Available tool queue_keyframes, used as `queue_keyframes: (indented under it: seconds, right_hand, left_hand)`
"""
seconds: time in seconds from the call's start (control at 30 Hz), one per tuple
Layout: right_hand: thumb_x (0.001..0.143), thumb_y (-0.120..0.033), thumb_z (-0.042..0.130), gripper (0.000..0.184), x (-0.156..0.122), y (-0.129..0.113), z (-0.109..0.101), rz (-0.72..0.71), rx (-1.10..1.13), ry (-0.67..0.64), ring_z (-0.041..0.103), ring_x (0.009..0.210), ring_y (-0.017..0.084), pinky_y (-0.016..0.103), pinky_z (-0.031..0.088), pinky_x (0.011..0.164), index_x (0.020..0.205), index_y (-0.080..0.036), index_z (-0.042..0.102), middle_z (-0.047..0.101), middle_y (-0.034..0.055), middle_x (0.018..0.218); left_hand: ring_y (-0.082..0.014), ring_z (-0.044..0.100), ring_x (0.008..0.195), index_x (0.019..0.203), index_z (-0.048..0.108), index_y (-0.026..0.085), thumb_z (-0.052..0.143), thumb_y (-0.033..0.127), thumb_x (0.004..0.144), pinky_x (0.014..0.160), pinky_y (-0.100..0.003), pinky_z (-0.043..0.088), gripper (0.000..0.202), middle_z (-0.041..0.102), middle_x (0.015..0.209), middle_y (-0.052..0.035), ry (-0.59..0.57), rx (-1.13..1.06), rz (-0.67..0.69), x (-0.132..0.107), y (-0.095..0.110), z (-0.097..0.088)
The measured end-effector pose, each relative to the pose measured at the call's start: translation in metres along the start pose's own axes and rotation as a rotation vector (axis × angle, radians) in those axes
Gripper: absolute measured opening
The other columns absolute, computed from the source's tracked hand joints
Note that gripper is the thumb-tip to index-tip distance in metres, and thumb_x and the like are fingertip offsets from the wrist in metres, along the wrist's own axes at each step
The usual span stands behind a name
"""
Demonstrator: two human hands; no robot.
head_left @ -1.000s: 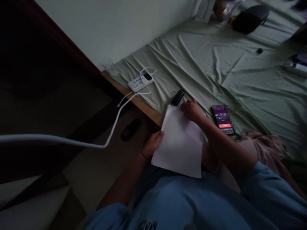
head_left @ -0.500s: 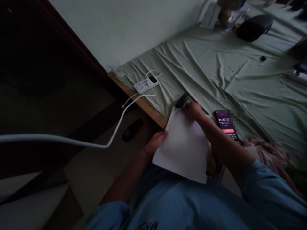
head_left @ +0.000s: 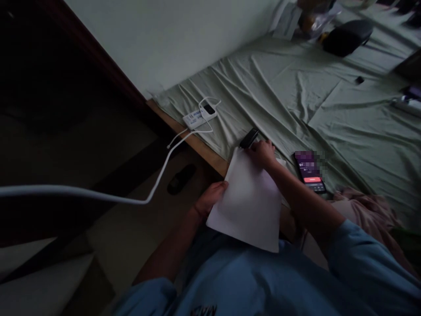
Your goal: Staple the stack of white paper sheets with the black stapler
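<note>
- At the bed's (head_left: 296,101) near edge, a white paper sheet (head_left: 250,202) overhangs the person's lap
- left hand (head_left: 210,199) fingers pinch its left edge
- right hand (head_left: 263,152) fingers press its far corner, beside a black stapler (head_left: 249,137)
- lit phone (head_left: 309,172) lies just right

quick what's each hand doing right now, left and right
Left hand: closed on the left edge of the white paper.
Right hand: on the paper's top edge by the small black object; grip cannot be told.
</note>
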State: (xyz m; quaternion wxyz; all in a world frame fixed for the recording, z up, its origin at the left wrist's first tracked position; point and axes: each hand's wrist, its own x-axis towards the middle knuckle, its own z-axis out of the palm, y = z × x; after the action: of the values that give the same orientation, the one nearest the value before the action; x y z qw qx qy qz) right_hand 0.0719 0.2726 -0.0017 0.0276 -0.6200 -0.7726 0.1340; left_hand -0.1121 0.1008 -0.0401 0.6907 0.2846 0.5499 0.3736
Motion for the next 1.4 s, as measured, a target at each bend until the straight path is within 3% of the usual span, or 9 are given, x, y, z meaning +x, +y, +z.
queue_keyframes:
  seconds: [0.2,0.37,0.53,0.67,0.83,1.03,1.27,1.4]
  right_hand:
    - [0.092,-0.042,0.052,0.033,0.003,0.001,-0.002,0.042,0.043,0.027,0.057,0.110,0.038,0.047,0.048,0.084,0.098,-0.021,0.077,0.072,0.0163,0.101]
    - [0.094,-0.033,0.049,0.032,-0.009,-0.002,-0.011,0.012,0.042,0.112,0.053,0.115,0.038,0.049,0.046,0.088,0.111,-0.021,0.073,0.069,0.0160,0.111]
    - [0.098,-0.024,0.041,0.041,-0.022,-0.004,-0.015,-0.299,0.033,0.333,0.039,0.135,0.031,0.048,0.035,0.107,0.133,-0.018,0.061,0.059,0.0137,0.139]
    - [0.101,-0.020,0.035,0.044,-0.018,0.002,-0.011,-0.474,0.048,0.285,0.038,0.142,0.026,0.048,0.023,0.118,0.135,-0.019,0.062,0.060,0.0085,0.142]
    - [0.100,-0.018,0.034,0.045,-0.008,0.010,-0.007,-0.545,0.075,0.215,0.049,0.136,0.022,0.043,0.025,0.120,0.138,-0.016,0.060,0.058,0.0087,0.145]
    - [0.091,-0.006,0.039,0.054,-0.010,0.010,-0.004,-0.530,0.000,0.156,0.045,0.141,0.022,0.043,0.026,0.121,0.141,-0.013,0.058,0.053,0.0077,0.149]
    - [0.092,-0.006,0.039,0.053,-0.017,0.006,-0.008,-0.518,0.017,0.202,0.046,0.139,0.023,0.047,0.023,0.122,0.141,-0.017,0.057,0.055,0.0064,0.148]
    - [0.096,-0.018,0.042,0.041,-0.041,0.015,-0.019,-0.403,0.167,0.306,0.052,0.131,0.027,0.048,0.037,0.113,0.131,-0.016,0.064,0.058,0.0105,0.144]
  left_hand:
    - [-0.0140,0.057,0.066,0.083,0.069,0.009,0.082,0.055,0.066,0.060,-0.025,0.043,0.051,0.066,0.076,-0.0053,0.023,-0.040,-0.044,0.006,0.017,-0.008]
    - [-0.0173,0.061,0.070,0.082,0.070,0.009,0.085,0.061,0.059,0.065,-0.028,0.047,0.058,0.068,0.077,-0.0074,-0.037,-0.019,-0.045,0.014,0.029,-0.019]
    - [-0.0171,0.062,0.074,0.084,0.074,0.013,0.079,0.055,0.071,0.067,-0.027,0.049,0.045,0.071,0.086,-0.0097,-0.088,0.057,-0.028,0.013,0.038,-0.028]
    - [-0.0168,0.062,0.070,0.082,0.074,0.013,0.081,0.058,0.066,0.066,-0.027,0.049,0.048,0.072,0.082,-0.0084,-0.092,0.081,-0.057,0.014,0.041,-0.032]
    - [-0.0171,0.061,0.066,0.081,0.075,0.012,0.083,0.057,0.062,0.063,-0.027,0.049,0.049,0.072,0.079,-0.0086,-0.083,0.088,-0.101,0.019,0.040,-0.037]
    - [-0.0164,0.060,0.064,0.084,0.074,0.011,0.081,0.064,0.061,0.059,-0.026,0.046,0.058,0.071,0.079,-0.0086,-0.089,0.106,-0.105,0.020,0.039,-0.040]
    - [-0.0164,0.058,0.066,0.086,0.069,0.009,0.073,0.069,0.068,0.062,-0.027,0.044,0.063,0.068,0.078,-0.0076,-0.096,0.223,-0.018,0.014,0.035,-0.034]
    - [-0.0187,0.059,0.075,0.089,0.067,0.010,0.066,0.072,0.074,0.069,-0.028,0.045,0.064,0.067,0.081,-0.0071,-0.103,0.297,0.049,-0.003,0.031,-0.024]
